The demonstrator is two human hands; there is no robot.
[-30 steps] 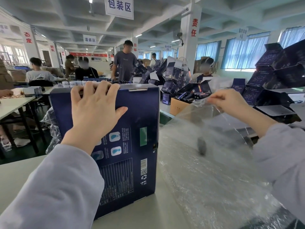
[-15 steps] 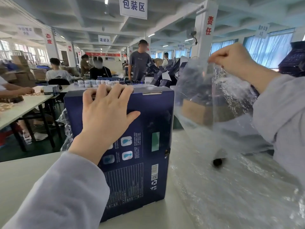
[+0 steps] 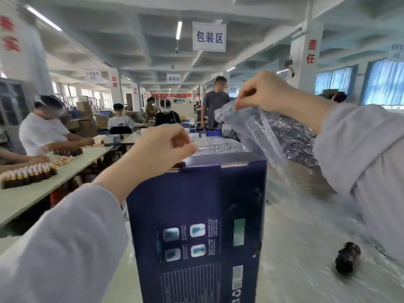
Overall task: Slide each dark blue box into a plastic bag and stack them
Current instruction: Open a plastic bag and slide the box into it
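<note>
The top edge of a clear, crinkled plastic bag [image 3: 258, 136] is pinched between thumb and curled fingers of the right hand [image 3: 265, 92], raised above and right of the tall dark blue cardboard box [image 3: 196, 215]. The left hand [image 3: 161, 149] is held with fingers curled at the box's top left; whether film is gripped there cannot be told. The box is stood upright on the pale table [image 3: 129, 289], with the bag hung beside its right side. 1 small dark bottle [image 3: 347, 259] is laid right of the box.

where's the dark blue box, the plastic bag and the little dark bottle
dark blue box [image 3: 196, 215]: head view, front face above the icons
plastic bag [image 3: 251, 130]: head view, raised upper part
dark bottle [image 3: 346, 260]: head view, middle of its body
</note>
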